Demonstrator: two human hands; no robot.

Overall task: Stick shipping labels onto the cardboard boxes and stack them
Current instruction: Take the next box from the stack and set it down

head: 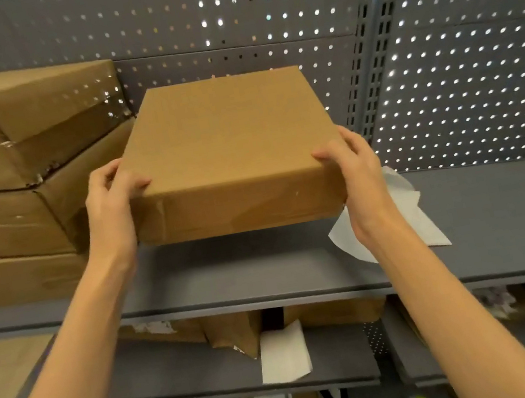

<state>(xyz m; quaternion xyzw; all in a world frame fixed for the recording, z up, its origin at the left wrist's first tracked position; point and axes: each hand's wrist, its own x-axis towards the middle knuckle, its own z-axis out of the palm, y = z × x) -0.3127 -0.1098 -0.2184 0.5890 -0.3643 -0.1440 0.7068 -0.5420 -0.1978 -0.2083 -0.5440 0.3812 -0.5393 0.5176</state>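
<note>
grey pegboard shelving [496, 194] filled the view. just above the shelf, a plain cardboard box [229, 155] was gripped at its near corners by left hand [109, 203] and right hand [356, 165]; it looked stiff and light.

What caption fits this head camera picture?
Both hands, left and right, hold a box over a grey shelf.

A grey metal shelf [496, 194] runs across in front of a perforated back panel [291, 3]. At its left end sits a stack of taped cardboard boxes [6, 172], and toward the right a white sheet of paper [420, 217] lies flat near the front edge. On the lower shelf [179, 376] more cardboard boxes [235, 335] rest at the back, with a white paper [283, 355] propped before them.
</note>
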